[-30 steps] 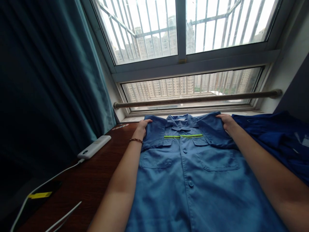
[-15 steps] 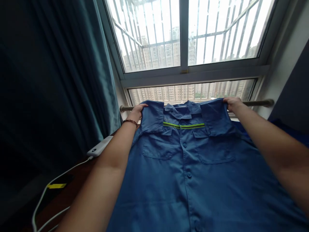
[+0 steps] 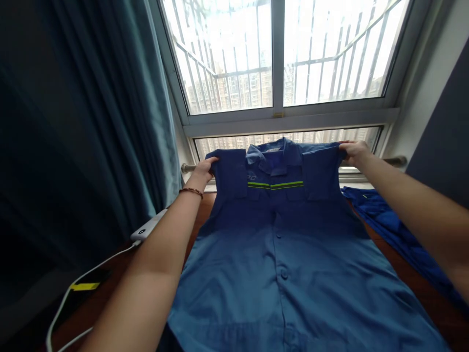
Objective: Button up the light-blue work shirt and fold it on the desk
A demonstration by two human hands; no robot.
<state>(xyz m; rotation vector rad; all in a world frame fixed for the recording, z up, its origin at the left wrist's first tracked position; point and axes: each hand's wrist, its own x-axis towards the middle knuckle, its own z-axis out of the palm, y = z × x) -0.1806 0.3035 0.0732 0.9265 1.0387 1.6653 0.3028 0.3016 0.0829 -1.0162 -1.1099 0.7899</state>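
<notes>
A blue button-up work shirt [image 3: 271, 254] is stretched out in front of me, collar toward the window and hem toward me. Yellow-green and dark stripes cross its chest, and both sleeves are folded inward over the front. My left hand [image 3: 205, 168] pinches the shirt's left upper corner at the shoulder. At the opposite shoulder, my right hand [image 3: 355, 150] grips the cloth between thumb and fingers. The collar and shoulders are raised in front of the rail, while the lower part spreads over the brown wooden surface [image 3: 200, 215].
Another darker blue garment [image 3: 388, 220] lies to the right. A white power bank [image 3: 148, 227] with a white cable [image 3: 106, 256] rests at left, near a yellow tag [image 3: 85, 286]. A blue curtain [image 3: 146, 122] hangs left; a horizontal rail [image 3: 397, 161] runs below the window.
Both hands have lifted the shoulders slightly, pulling the shirt taut. Its sides have drawn inward, showing more wooden surface and the garment at right. Shadow now covers the chest.
</notes>
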